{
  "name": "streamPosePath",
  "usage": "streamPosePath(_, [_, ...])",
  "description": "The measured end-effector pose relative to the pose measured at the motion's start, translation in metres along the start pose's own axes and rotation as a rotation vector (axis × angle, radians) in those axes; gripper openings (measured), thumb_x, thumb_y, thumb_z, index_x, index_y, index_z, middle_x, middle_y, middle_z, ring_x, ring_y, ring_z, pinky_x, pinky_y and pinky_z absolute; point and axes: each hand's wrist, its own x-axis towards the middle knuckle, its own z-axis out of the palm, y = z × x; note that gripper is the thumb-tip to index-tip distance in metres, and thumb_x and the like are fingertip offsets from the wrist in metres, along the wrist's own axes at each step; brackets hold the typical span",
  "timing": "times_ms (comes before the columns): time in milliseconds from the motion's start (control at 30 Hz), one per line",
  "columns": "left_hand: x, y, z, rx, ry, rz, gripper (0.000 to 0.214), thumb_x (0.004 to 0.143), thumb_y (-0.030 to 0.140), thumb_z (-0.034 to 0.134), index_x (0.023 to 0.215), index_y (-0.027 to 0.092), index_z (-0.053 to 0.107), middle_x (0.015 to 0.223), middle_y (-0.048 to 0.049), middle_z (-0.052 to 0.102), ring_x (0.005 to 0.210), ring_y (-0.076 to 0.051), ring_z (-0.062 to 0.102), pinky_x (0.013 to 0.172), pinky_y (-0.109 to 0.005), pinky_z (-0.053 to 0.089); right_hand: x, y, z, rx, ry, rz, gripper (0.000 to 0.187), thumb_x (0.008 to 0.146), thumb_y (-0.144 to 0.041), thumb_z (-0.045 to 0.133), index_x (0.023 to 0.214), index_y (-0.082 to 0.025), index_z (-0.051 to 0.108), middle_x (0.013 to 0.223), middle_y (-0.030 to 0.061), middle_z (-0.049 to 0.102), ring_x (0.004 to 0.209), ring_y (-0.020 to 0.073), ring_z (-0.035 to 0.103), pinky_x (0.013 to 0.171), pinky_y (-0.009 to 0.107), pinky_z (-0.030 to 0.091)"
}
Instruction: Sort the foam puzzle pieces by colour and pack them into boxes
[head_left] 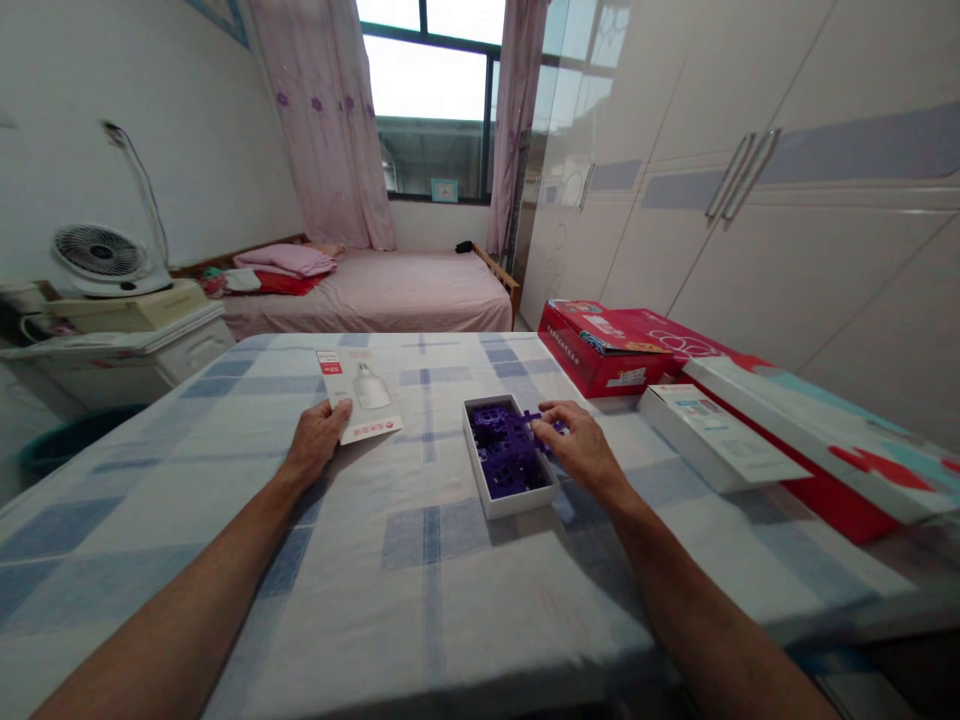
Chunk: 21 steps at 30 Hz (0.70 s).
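My left hand [321, 440] grips the lower left edge of a flat white card [373, 395] with a light bulb picture and red print, thumb on its face. Its lower edge is close to the tablecloth. Near the table's middle lies an open white box [517, 505] with several purple plastic pieces [499, 450] inside. Over the box's right edge, my right hand [574, 440] pinches a purple plastic piece [532, 415] between thumb and fingers. Part of that piece is hidden behind the fingers.
A red box [600, 365], a white carton [720, 435] and a long white-and-red box [795, 430] line the table's right side. The table wears a blue-and-white checked cloth [337, 560]. Beyond are a bed [420, 290], a fan [101, 255] and a wardrobe [675, 120].
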Motion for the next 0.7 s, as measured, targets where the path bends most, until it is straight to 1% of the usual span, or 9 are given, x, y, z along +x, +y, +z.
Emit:
streamPosePath(133, [0.003,-0.005,0.000,-0.030,-0.047,-0.012,0.019,0.071,0.032,0.056,0.066,0.016,0.065,0.062,-0.0024,0.066,0.058,-0.018,0.059,0.052,-0.022,0.045,-0.007,-0.009,0.017,-0.083,-0.046,0.046,0.016,0.075,-0.033,0.058,0.066,-0.020,0.061,0.107,0.0074,0.062,0.108,0.0224,0.052,0.095,0.040,0.036])
streamPosePath(267, [0.005,-0.008,-0.001,-0.022,-0.053,0.004,0.021,0.071,0.035,0.057,0.069,0.016,0.065,0.064,-0.0038,0.067,0.059,-0.018,0.059,0.053,-0.023,0.046,-0.010,-0.017,0.028,-0.204,-0.017,0.069,0.019,0.077,-0.036,0.059,0.067,-0.020,0.063,0.110,0.0072,0.061,0.112,0.0244,0.049,0.095,0.044,0.034])
streamPosePath(367, [0.005,-0.008,-0.002,-0.016,-0.063,0.007,0.023,0.071,0.037,0.056,0.070,0.016,0.066,0.063,-0.0038,0.066,0.057,-0.018,0.058,0.052,-0.024,0.045,-0.010,-0.016,0.027,-0.256,0.015,0.029,0.023,0.080,-0.041,0.058,0.072,-0.020,0.064,0.111,0.0086,0.061,0.112,0.0249,0.048,0.095,0.045,0.034])
streamPosePath(433, [0.004,-0.006,-0.002,-0.003,-0.059,0.005,0.024,0.071,0.037,0.055,0.070,0.016,0.066,0.062,-0.0038,0.066,0.056,-0.018,0.058,0.052,-0.024,0.045,-0.010,-0.013,0.024,-0.272,0.030,-0.016,0.019,0.080,-0.036,0.058,0.073,-0.020,0.064,0.111,0.0090,0.060,0.114,0.0252,0.047,0.095,0.045,0.034])
streamPosePath(567, [0.003,-0.003,-0.002,-0.008,-0.061,0.012,0.024,0.071,0.037,0.055,0.070,0.016,0.065,0.064,-0.0043,0.067,0.064,-0.020,0.061,0.058,-0.024,0.048,-0.010,-0.010,0.026,-0.220,-0.003,-0.131,0.013,0.078,-0.026,0.059,0.068,-0.020,0.063,0.108,0.0079,0.062,0.115,0.0241,0.046,0.097,0.043,0.033])
streamPosePath(700, [0.001,-0.001,-0.002,0.014,-0.065,0.007,0.023,0.069,0.038,0.055,0.067,0.017,0.063,0.062,-0.0042,0.065,0.063,-0.021,0.060,0.056,-0.025,0.047,-0.009,-0.011,0.029,-0.160,-0.011,-0.178,0.011,0.079,-0.025,0.059,0.071,-0.020,0.065,0.104,0.0078,0.063,0.111,0.0225,0.049,0.098,0.041,0.034])
